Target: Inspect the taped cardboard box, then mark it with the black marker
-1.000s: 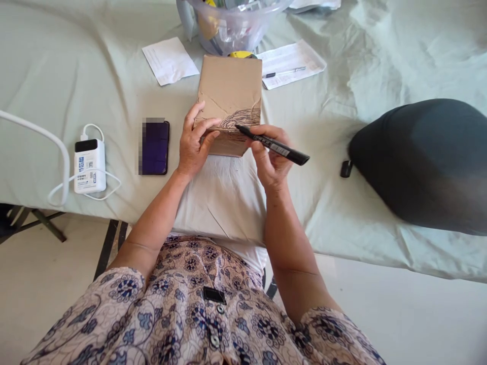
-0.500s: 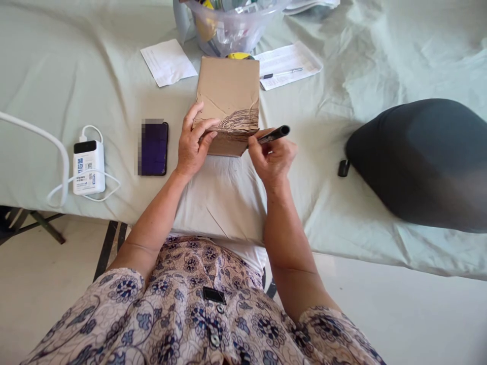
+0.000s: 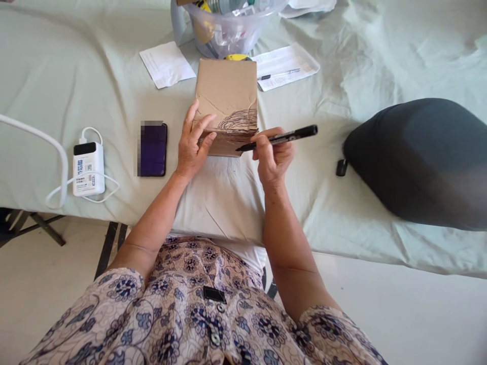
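Note:
A brown cardboard box (image 3: 227, 83) lies on the cloth-covered table in front of me, with dark scribbled lines across its top near the front edge. My left hand (image 3: 193, 144) grips the box's near left corner, fingers on the top and thumb by the front edge. In my right hand (image 3: 274, 157) is a black marker (image 3: 292, 135), uncapped and tilted. Its tip is at the right part of the box's front face; whether it touches the cardboard I cannot tell. The black marker cap (image 3: 341, 168) lies on the cloth farther right.
Left of the box lie a phone (image 3: 155, 149) and a white power bank (image 3: 89, 170) with cables. Behind it stand a clear plastic basket (image 3: 232, 33) of items, papers (image 3: 167, 65) and a pen (image 3: 283, 74). A large dark rounded object (image 3: 422, 162) sits at right.
The marker has swung to a flatter slant, its back end now farther right, and its tip has come into view lower on the front face. My left hand stays on the box.

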Available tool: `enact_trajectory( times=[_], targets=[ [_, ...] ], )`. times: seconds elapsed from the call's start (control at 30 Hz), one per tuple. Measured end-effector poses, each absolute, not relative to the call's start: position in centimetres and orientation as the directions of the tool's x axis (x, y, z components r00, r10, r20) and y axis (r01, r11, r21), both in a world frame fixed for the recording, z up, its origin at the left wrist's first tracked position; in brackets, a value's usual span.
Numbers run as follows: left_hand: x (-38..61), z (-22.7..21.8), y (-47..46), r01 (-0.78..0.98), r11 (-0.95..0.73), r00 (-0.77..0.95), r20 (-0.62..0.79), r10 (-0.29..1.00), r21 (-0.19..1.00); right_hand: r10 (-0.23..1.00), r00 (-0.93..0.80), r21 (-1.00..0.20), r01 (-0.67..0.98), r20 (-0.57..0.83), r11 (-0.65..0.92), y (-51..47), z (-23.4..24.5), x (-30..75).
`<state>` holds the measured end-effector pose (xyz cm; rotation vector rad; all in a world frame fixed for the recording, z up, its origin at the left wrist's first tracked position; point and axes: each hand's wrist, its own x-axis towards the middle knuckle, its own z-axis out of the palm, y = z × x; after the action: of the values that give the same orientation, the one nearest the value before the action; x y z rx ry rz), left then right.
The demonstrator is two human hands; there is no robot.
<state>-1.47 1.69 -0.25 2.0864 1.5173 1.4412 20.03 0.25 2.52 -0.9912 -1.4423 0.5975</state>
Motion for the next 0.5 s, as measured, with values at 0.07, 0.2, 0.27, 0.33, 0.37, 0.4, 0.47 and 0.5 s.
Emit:
enact_trajectory(
  times=[0.07,0.2,0.27,0.33,0.37,0.4,0.47,0.5],
  targets=[
    [-1.5,-0.2,1.5,0.637,-0.453,-0.035,0.61,0.791,0.624,0.801,0.284,-0.845,0.274,0.527,0.459,1.1,2.2,20.6],
    [-2.1,-0.4,1.5,0.612,-0.407,-0.178,0.62,0.764,0.678,0.659,0.586,-0.881,0.321,0.472,0.346,3.4,1.3,22.5],
    [-2.6,-0.3,1.7,0.609,-0.374,-0.254,0.618,0.744,0.7,0.62,0.628,-0.882,0.339,0.47,0.326,4.3,0.7,23.4],
    [-3.2,0.1,1.8,0.631,-0.323,-0.315,0.613,0.724,0.705,0.654,0.578,-0.87,0.378,0.488,0.316,4.9,0.0,24.0],
    [-3.4,0.5,1.7,0.646,-0.288,-0.338,0.603,0.723,0.707,0.707,0.516,-0.86,0.433,0.483,0.271,4.9,-0.3,24.1],
    [-3.7,1.0,1.6,0.659,-0.25,-0.355,0.587,0.728,0.709,0.785,0.432,-0.831,0.525,0.444,0.182,4.9,-0.5,24.1],
    [-4.3,2.0,1.0,0.679,-0.164,-0.383,0.536,0.753,0.716,0.902,0.326,-0.735,0.678,0.284,-0.013,4.6,-0.7,24.0],
    [-4.7,2.6,0.5,0.688,-0.117,-0.395,0.504,0.768,0.717,0.931,0.302,-0.671,0.736,0.203,-0.092,4.4,-0.7,23.8]
  ],
)
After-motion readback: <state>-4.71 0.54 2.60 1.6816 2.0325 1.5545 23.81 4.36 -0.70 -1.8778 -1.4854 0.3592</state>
